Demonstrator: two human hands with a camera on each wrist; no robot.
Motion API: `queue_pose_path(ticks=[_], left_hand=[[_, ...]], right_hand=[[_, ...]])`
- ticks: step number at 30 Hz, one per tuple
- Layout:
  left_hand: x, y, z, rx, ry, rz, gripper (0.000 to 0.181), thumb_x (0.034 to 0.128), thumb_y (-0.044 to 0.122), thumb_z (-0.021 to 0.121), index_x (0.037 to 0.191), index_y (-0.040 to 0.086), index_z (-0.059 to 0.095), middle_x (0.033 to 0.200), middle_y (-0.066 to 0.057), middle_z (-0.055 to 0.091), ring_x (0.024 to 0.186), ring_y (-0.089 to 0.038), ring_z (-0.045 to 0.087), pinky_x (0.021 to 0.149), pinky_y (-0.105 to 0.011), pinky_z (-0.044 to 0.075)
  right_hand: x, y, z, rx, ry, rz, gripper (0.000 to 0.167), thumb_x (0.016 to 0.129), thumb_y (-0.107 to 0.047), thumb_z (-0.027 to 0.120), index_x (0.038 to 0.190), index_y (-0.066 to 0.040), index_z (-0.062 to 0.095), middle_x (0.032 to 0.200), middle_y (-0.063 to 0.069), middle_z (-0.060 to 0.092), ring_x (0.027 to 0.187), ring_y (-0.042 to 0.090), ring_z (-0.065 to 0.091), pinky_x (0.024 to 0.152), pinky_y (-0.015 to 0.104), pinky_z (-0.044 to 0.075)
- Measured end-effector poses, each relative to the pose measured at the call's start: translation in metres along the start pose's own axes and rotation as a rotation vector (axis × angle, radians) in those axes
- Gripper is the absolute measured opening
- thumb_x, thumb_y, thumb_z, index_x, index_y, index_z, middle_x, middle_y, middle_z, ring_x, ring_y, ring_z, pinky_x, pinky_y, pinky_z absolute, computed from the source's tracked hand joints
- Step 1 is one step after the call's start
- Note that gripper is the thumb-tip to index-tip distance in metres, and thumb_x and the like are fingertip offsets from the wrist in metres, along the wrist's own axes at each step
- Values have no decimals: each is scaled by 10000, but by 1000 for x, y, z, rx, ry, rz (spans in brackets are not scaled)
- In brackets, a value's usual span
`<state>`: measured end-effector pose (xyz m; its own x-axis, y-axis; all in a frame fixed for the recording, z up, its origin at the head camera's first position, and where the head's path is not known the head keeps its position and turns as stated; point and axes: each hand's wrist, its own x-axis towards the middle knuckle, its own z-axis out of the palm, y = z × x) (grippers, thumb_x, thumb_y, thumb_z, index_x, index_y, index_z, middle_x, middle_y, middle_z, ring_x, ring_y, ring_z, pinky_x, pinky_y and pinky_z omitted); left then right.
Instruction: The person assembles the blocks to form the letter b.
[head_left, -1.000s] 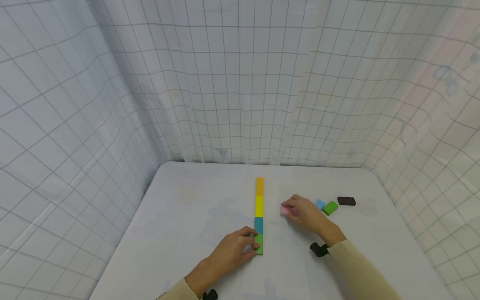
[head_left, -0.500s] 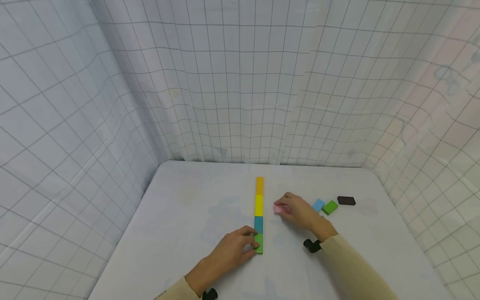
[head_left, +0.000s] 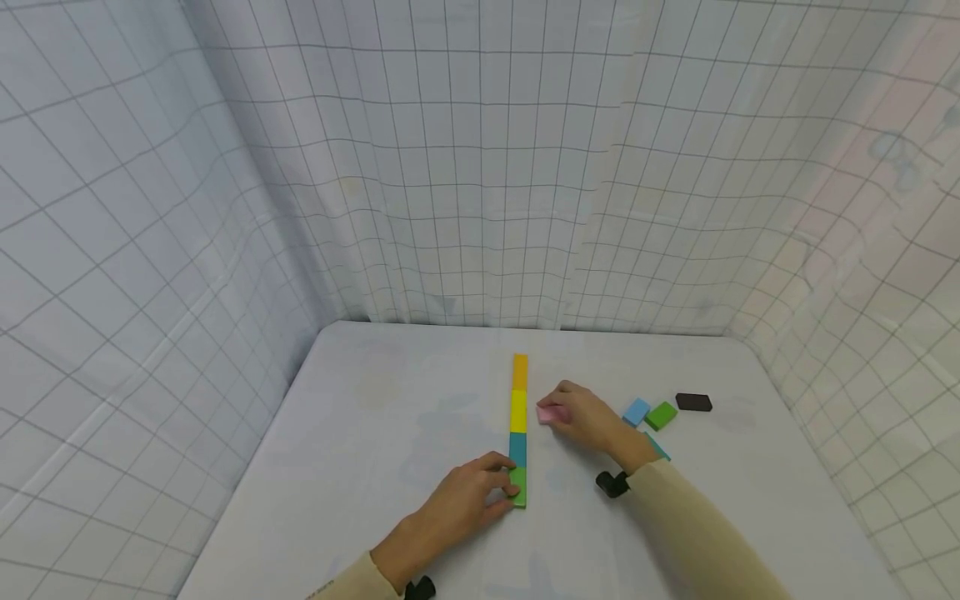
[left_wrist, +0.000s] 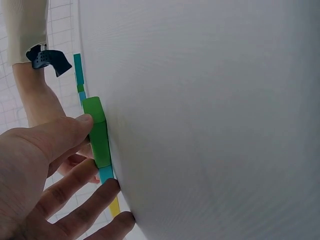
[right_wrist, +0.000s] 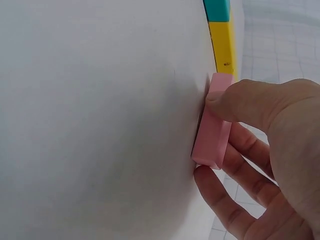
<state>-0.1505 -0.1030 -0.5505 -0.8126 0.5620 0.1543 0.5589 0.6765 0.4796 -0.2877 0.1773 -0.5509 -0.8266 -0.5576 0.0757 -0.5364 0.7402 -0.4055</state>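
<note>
Pink block [head_left: 551, 414] closer to block row [head_left: 518, 412], pinched in fingers of right hand [head_left: 592, 419]; row just left of fingertips, pink block's long axis roughly crosswise. Left hand [head_left: 467, 502], fingers spread, touches green block [left_wrist: 101, 145].

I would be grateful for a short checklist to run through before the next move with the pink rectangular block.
1. Grip on the pink rectangular block: ok, the right hand holds it between thumb and fingers.
2. Row in line: ok, the orange rectangular block, yellow rectangular block, teal rectangular block and green rectangular block run end to end.
3. Left hand at the row: ok, it touches the green block.
4. Pink block against the row: not ok, the head view shows a gap beside the yellow block.
5. Pink block resting on the white table: cannot tell.
</note>
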Motion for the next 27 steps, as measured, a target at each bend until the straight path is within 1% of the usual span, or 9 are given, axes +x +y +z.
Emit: queue_pose_path(ticks=[6,11,16,27], left_hand=[[0,-1,1,0,-5,-6,139,1004,152,940,1141,171,929,1427,-24,785,1249,-202,812,1047,-411,702],[0,-2,1,2,4,4,137,1010,158,935,1145,177,927,1429,-19,782,1247,-198,812,1043,-411,702],[0,-3,2,-1,21,22,131,1008,146,935,1135,175,926,1425,-25,784,1244,-209,815,1034,-409,703],[-1,-4,3,-1,19,16,131,1005,141,937,1133,171,926,1430,-24,781,1254,-211,812,1050,-414,701]], right_hand=[[4,-5,1,22,-16,-8,321,1083,-151,838,1402,-115,836,1320,77,764,1186,254,711,1159,506,636],[7,-7,3,25,-15,-22,330,1077,-140,840,1405,-102,831,1317,85,761,1155,245,697,1125,491,644],[9,-9,4,16,-7,-24,333,1068,-131,851,1398,-95,828,1313,83,762,1158,239,702,1127,476,647],[9,-11,4,18,-18,-15,344,1071,-137,850,1411,-89,820,1325,89,760,1167,241,697,1141,481,645]])
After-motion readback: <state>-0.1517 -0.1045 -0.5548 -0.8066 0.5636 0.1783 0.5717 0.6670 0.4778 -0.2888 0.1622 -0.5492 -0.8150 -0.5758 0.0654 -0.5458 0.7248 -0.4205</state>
